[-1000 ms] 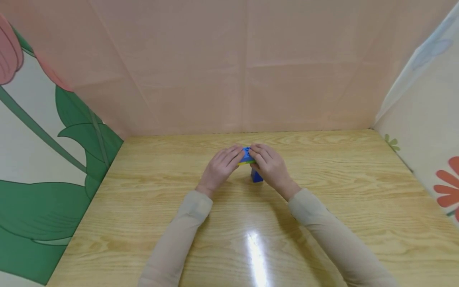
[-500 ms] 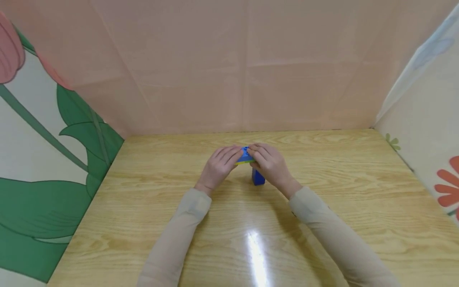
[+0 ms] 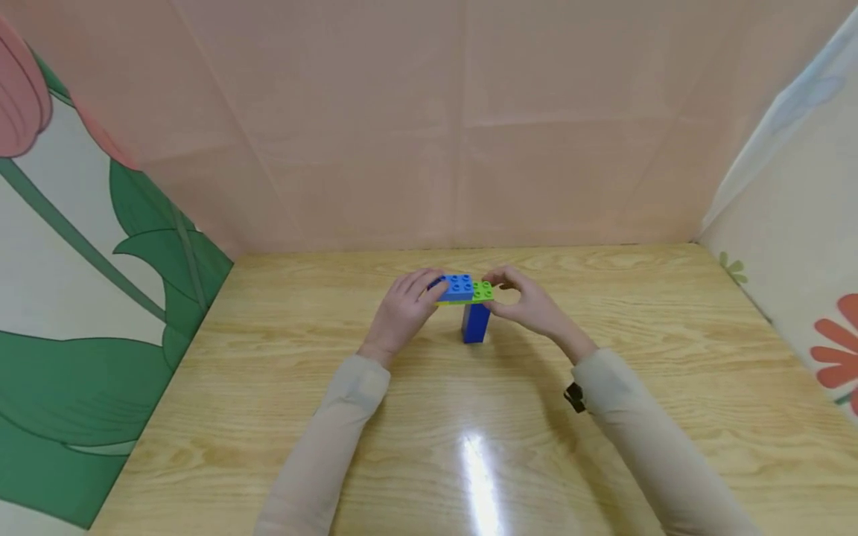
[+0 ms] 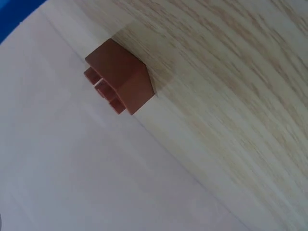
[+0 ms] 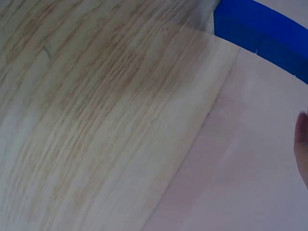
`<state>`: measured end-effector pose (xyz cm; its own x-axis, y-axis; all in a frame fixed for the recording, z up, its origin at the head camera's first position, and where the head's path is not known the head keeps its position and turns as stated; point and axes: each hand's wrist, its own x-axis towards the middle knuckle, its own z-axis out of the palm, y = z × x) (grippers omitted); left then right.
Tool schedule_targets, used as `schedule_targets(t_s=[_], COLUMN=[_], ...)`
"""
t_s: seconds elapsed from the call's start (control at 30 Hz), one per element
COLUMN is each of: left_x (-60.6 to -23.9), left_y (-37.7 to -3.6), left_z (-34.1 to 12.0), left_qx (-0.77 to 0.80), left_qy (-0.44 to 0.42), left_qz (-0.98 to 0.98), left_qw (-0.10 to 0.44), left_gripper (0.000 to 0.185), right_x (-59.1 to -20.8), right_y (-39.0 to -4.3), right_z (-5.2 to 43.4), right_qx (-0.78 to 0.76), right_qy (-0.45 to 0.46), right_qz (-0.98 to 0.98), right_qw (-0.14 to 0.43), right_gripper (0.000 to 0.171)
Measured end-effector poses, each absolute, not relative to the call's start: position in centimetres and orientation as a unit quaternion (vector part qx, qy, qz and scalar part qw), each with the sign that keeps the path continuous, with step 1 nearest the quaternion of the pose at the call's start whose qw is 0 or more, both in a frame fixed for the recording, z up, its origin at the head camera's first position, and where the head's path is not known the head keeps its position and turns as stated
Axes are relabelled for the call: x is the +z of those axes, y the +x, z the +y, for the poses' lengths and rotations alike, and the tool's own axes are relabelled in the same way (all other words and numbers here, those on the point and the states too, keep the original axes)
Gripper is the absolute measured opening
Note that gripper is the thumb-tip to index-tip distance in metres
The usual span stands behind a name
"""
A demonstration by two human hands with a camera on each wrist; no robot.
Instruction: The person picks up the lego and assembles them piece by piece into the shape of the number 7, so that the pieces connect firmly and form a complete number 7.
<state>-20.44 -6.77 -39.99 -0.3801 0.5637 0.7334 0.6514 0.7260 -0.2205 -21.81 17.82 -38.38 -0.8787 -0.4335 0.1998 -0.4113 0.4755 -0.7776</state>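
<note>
We see a small brick build standing at about twelve o'clock on the wooden table (image 3: 281,417), well in from every edge: a dark blue column (image 3: 475,323) stands upright on the wood, and across its top lies a flat layer made of a lighter blue brick (image 3: 456,288) and a green brick (image 3: 482,291), with a thin yellow strip showing just under the blue one. Our left hand (image 3: 404,313) has its fingers curled around the nine o'clock end of the blue brick, and our right hand (image 3: 531,305) pinches the three o'clock end of the green brick between thumb and fingertips. The layer overhangs the narrow column on the left, so we judge the main danger to be tipping: uneven downward pressure from either hand could lever the layer off or topple the column. A sideways pull could also split the blue and green bricks apart at their joint. Whether the layer is fully seated on the column we cannot tell, as the fingers hide part of the join. The left wrist view shows a brown brick (image 4: 121,83) lying against the pink backdrop (image 3: 462,126), apart from the build.
</note>
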Motion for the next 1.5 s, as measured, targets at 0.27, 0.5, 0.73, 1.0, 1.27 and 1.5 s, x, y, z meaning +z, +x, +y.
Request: schedule_targets(t_s=[0.27,0.5,0.73,1.0,1.27,1.5], left_x=[-39.3,-39.8,-41.0,-42.1,-43.0,-43.2], left_y=[-20.1,-20.4,-20.6,-20.8,-21.3,-21.6], left_z=[-7.4,-9.4,-12.0,-13.1,-13.2,-13.2], left_qx=[-0.154,-0.313,-0.388,-0.391,-0.386,-0.360], left_qy=[-0.303,-0.176,-0.130,-0.105,-0.110,-0.118], left_qz=[-0.902,-0.933,-0.906,-0.900,-0.901,-0.913], left_qw=[0.267,0.039,-0.105,-0.164,-0.166,-0.152], left_gripper=[0.060,0.057,0.053,0.051,0.047,0.040], right_x=[-38.2,-38.1,-38.3,-38.2,-38.0,-37.8], right_y=[-21.8,-21.6,-21.8,-22.0,-22.1,-22.1], right_z=[18.2,18.1,18.0,18.1,18.0,17.9], right_qx=[-0.479,-0.475,-0.484,-0.485,-0.490,-0.492], right_qy=[-0.223,-0.211,-0.209,-0.206,-0.193,-0.196], right_qz=[0.846,0.851,0.845,0.844,0.842,0.840], right_qw=[0.069,0.083,0.088,0.103,0.113,0.116], right_gripper=[0.040,0.040,0.040,0.039,0.040,0.040])
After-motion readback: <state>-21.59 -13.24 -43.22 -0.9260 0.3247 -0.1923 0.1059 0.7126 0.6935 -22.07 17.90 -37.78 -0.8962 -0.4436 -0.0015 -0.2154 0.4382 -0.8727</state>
